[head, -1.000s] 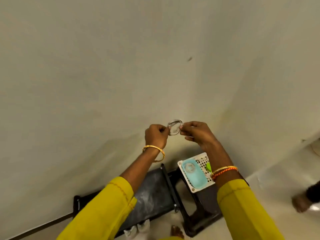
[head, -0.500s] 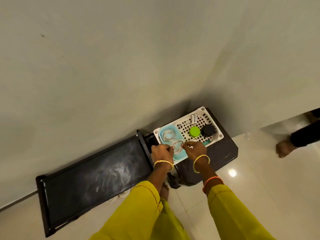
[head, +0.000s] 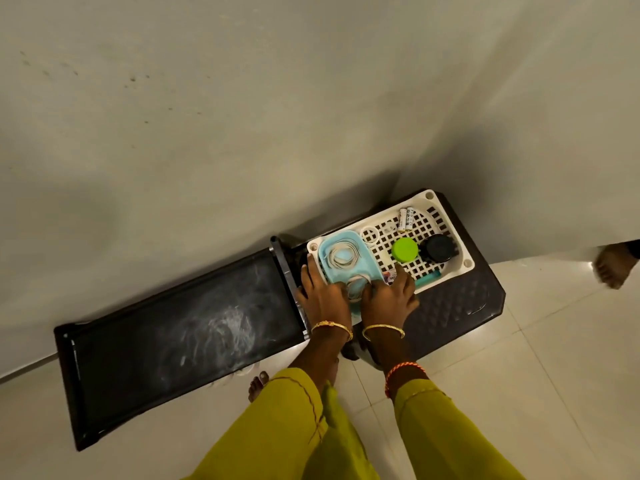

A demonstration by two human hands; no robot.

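Surroundings: black table (head: 460,299) against the wall, carrying a white basket (head: 450,216). The basket holds a green lid (head: 404,250), black cap (head: 437,248), two batteries (head: 406,219), a white ring (head: 369,234) and a blue tray (head: 323,251) of coiled bands (head: 341,256). A scuffed black bench (head: 180,327) adjoins on the left.

Hands: left hand (head: 322,292) and right hand (head: 388,296) meet over the tray's near end. Curled fingers of both pinch one pale band (head: 356,288) between them.
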